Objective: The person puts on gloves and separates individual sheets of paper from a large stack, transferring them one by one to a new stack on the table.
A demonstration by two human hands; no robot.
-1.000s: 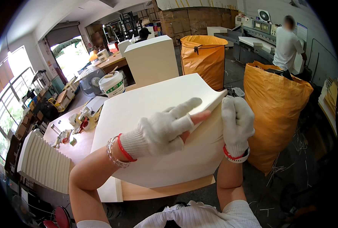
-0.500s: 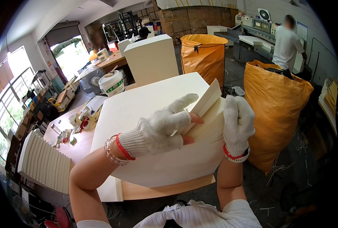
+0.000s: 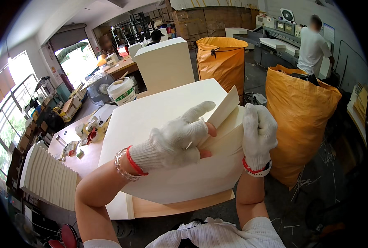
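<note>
A large stack of white paper sheets (image 3: 151, 109) lies on the table in front of me, its near right corner lifted and fanned into separate layers. My left hand (image 3: 173, 138), in a white knit glove with bare fingertips, rests on the top sheets with its fingers spread, beside a folded-back paper flap (image 3: 227, 108). At the stack's right edge my right hand (image 3: 259, 131), also gloved, is closed in a fist around the lifted sheets' edge. Its fingertips are hidden.
Two orange sacks (image 3: 302, 124) stand right and beyond the table. A white bucket (image 3: 122, 91), fan (image 3: 100, 88) and tape rolls (image 3: 94, 135) are to the left, with another paper stack (image 3: 47, 177) nearer me. Behind stands a tall paper stack (image 3: 165, 66); a person (image 3: 314, 49) works at a machine.
The lifted sheets between my hands have shifted slightly, and the fingertips of my left hand have moved a little. Both hands stay in nearly the same place.
</note>
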